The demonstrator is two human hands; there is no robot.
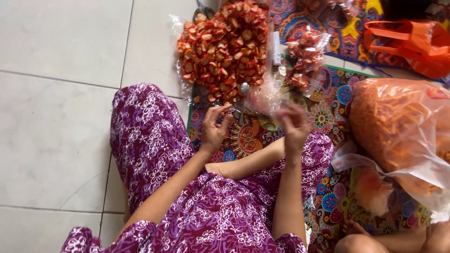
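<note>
My left hand (214,126) and my right hand (293,125) are raised over my lap, fingers pinched on the edges of a small clear plastic bag (265,97) stretched between them. The right hand is blurred. Just beyond the bag lies a heap of red-orange round crackers (225,44) on a clear plastic sheet. A metal spoon (244,89) rests at the heap's near edge. A small filled bag of the same crackers (307,51) lies to the right of the heap.
A large clear sack of orange stick snacks (403,126) fills the right side, on a colourful patterned mat (328,117). An orange carrier bag (415,42) sits at the top right. Another person's foot (389,239) is at the bottom right. Pale floor tiles (56,117) lie left.
</note>
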